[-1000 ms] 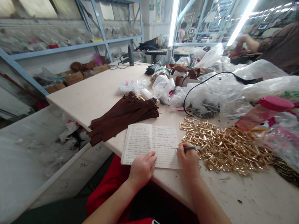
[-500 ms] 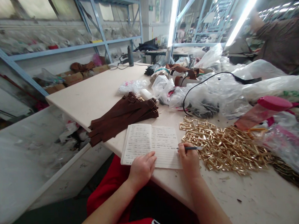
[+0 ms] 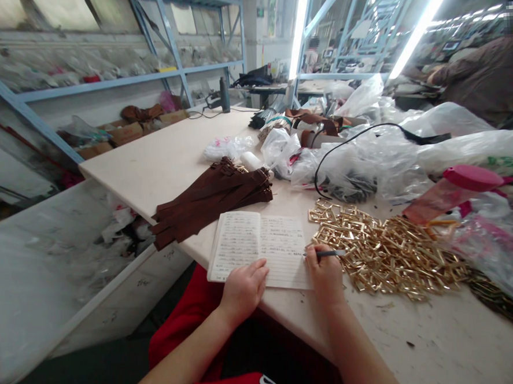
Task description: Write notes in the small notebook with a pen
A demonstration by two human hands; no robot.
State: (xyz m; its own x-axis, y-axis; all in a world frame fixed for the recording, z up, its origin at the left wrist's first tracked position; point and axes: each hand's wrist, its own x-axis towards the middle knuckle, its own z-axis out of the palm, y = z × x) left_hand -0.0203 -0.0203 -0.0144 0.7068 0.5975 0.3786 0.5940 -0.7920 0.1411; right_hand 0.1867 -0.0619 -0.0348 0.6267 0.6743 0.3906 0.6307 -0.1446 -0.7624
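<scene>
An open notebook (image 3: 283, 274) with handwritten lines lies at the table's near edge. My left hand (image 3: 244, 290) rests on its lower edge, fingers stretched out over the paper and holding nothing. My right hand (image 3: 324, 272) is closed around a dark pen (image 3: 330, 253), whose tip is at the right page by the end of a written line. Just right of that hand spreads a heap of gold metal rectangular buckles (image 3: 386, 253). Beyond the notebook, to the left, lies a bundle of dark brown straps (image 3: 209, 200).
Clear plastic bags (image 3: 384, 155) crowd the table's right and back. A pink-lidded bottle (image 3: 452, 191) leans among them. Left of the table (image 3: 125, 171) stands a large white bin (image 3: 41, 292) holding plastic scraps. Another person (image 3: 488, 73) is at the far right.
The pen has tilted slightly in my right hand, its back end shifting a little left. My left hand and the notebook stay put. The person at the right has lowered an arm.
</scene>
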